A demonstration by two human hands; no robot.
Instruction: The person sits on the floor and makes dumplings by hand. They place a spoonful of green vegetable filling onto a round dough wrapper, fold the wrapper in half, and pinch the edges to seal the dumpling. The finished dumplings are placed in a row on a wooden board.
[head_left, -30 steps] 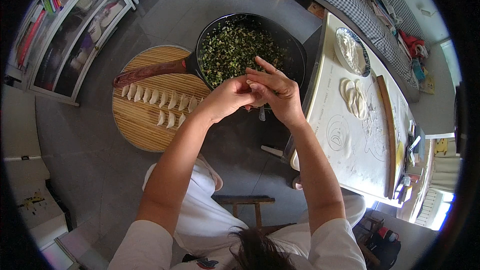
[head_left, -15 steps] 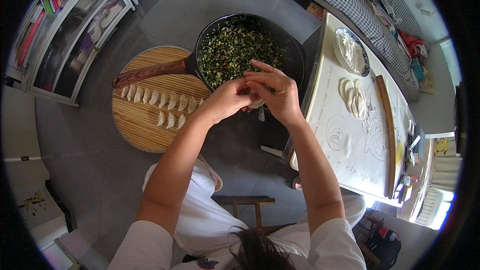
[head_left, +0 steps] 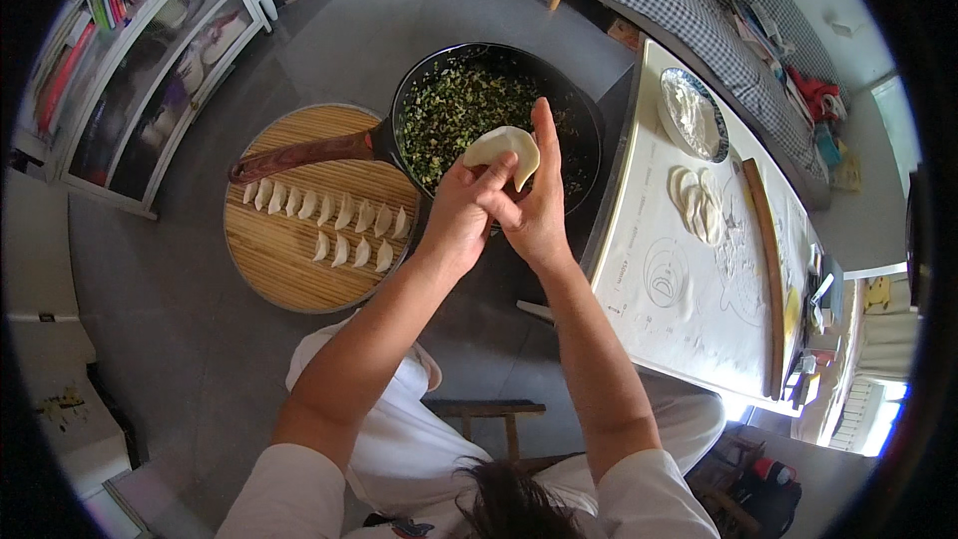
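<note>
Dough wrapper (head_left: 489,145) now in clearer view

Mid-frame, the left hand (head_left: 454,220) and right hand (head_left: 539,222) hold a dough wrapper (head_left: 487,147) above a pan (head_left: 577,95) of chopped greens (head_left: 439,110); left of centre, two rows of dumplings (head_left: 345,212) lie on a round board (head_left: 274,265); at right, the worktop (head_left: 634,314) carries a bowl (head_left: 722,132) of flour (head_left: 689,112), wrappers (head_left: 699,205) and a rolling pin (head_left: 765,260)

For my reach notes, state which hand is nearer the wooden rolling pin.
Right. The right hand is to the left of the wooden rolling pin, well apart from it; the left hand is farther left, beyond the right hand.
</note>
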